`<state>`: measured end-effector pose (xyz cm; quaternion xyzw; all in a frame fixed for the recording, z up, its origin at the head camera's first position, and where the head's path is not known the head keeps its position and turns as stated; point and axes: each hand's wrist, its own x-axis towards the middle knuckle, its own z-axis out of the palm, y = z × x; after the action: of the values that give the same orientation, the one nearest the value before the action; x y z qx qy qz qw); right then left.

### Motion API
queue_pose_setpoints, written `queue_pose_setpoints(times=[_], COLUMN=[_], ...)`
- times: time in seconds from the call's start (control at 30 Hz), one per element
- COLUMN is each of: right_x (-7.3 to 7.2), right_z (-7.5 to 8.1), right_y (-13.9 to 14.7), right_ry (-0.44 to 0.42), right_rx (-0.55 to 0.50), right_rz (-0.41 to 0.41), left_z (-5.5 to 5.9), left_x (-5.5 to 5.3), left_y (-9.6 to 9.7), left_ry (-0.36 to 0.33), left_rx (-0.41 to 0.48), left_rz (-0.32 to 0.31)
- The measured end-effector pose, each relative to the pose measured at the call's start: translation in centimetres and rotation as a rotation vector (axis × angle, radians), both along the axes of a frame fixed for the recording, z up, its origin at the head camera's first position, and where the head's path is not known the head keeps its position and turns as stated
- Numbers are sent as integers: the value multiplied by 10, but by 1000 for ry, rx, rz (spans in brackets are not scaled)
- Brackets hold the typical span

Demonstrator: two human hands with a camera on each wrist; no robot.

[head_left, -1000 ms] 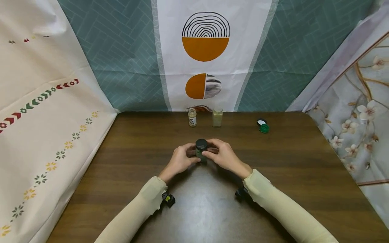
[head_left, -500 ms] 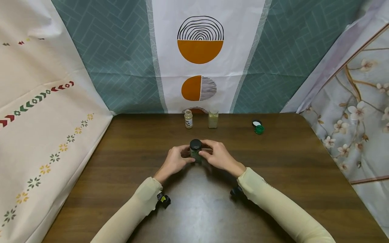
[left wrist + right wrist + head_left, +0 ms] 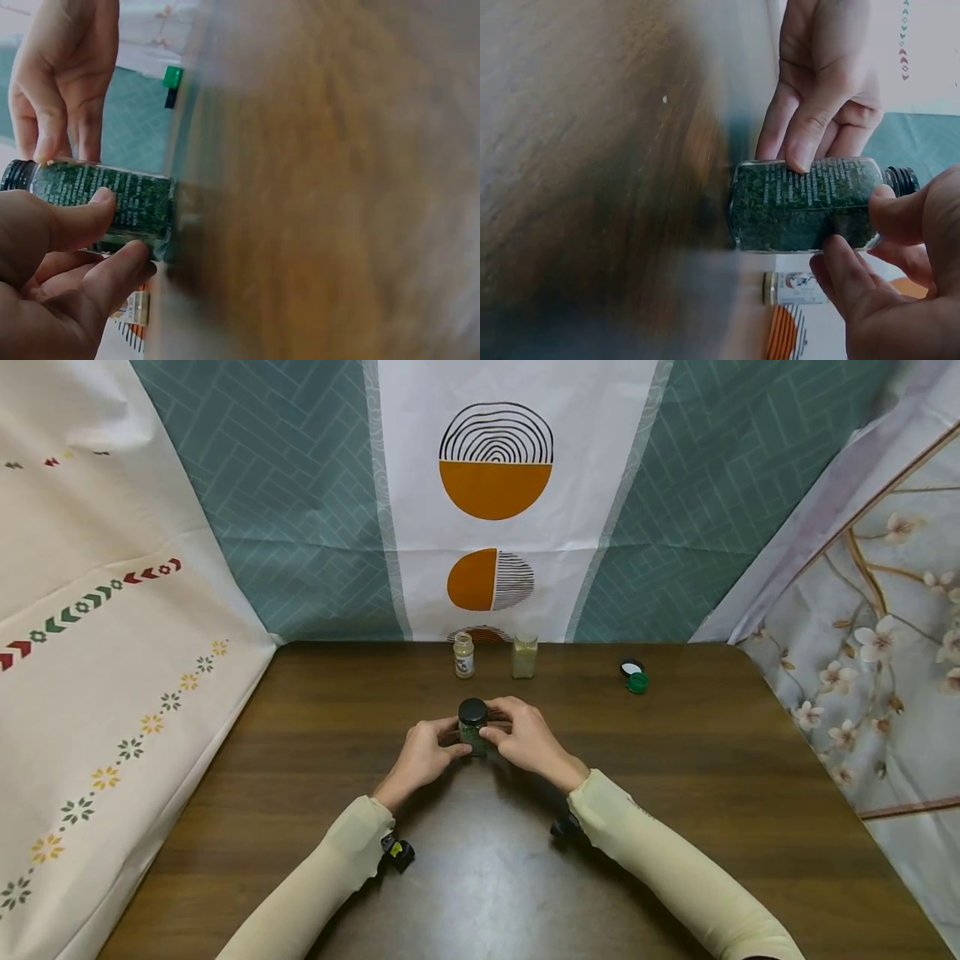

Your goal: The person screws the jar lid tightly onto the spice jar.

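A clear glass jar of dried green herbs [image 3: 470,737] with a black lid [image 3: 473,711] stands upright near the table's middle in the head view. My left hand [image 3: 422,755] grips its lower body from the left, thumb across the printed side. From the right, my right hand [image 3: 522,737] holds the upper part just below the lid. In the left wrist view the herb jar [image 3: 142,199] appears sideways, with white print on the glass. The right wrist view shows the right thumb close to the lid's ridged edge [image 3: 901,181]. Parts of the jar are hidden behind fingers.
At the table's back edge stand a small open labelled jar [image 3: 464,657] and a squarer jar with pale green contents [image 3: 524,658]. Farther right lie a black lid [image 3: 632,667] and a green cap [image 3: 637,682]. Patterned cloths hang behind and at both sides.
Both hands have shifted slightly left and toward the back of the table together with the herb jar. Their hold on it looks the same. The head view has also shifted a little.
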<state>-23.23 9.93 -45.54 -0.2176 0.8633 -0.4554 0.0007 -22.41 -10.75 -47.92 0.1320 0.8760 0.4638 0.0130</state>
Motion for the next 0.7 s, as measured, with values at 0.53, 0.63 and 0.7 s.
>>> queue_pose_setpoints(times=[0.53, 0.63, 0.7], right_x=[-12, -15, -17], right_z=[-1, -1, -1], right_y=[-9, -12, -13], right_ry=[-36, -38, -41], right_rx=[-34, -31, -26], right_rz=[-22, -30, -34], left_z=[3, 4, 4], left_x=[-9, -11, -13], left_y=[-2, -3, -4], left_ry=[-89, -74, -66], left_rx=[71, 54, 44], left_rz=[58, 75, 86])
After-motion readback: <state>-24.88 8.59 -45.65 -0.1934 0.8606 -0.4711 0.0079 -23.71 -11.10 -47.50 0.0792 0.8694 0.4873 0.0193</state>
